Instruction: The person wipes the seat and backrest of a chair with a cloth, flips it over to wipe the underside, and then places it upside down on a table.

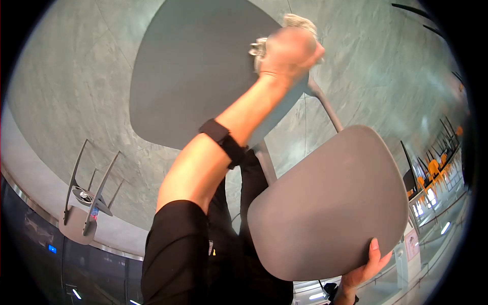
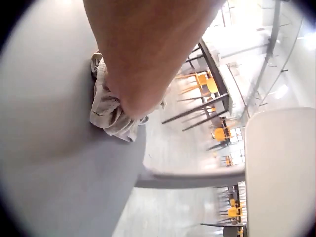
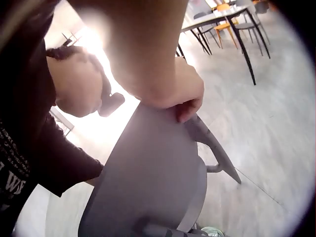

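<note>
A grey chair fills the middle of the head view, its seat [image 1: 193, 76] at the top and its backrest [image 1: 330, 208] at the lower right. My left hand [image 1: 291, 50], blurred, bunches a crumpled beige cloth [image 1: 300, 21] against the seat near its edge. Folds of the cloth [image 2: 109, 116] stick out around the left hand [image 2: 140, 98] in the left wrist view. With my right hand [image 1: 365, 274] I grip the rim of the backrest, thumb lying on the face toward me. The right wrist view shows the fingers of that hand [image 3: 190, 86] bent over the edge.
A grey tube [image 1: 325, 107] joins seat and backrest. Another chair [image 1: 84, 203] appears at the left, legs pointing up in this view. Tables and orange chairs [image 1: 433, 168] stand along the right. Grey marbled floor [image 1: 376, 66] surrounds the chair.
</note>
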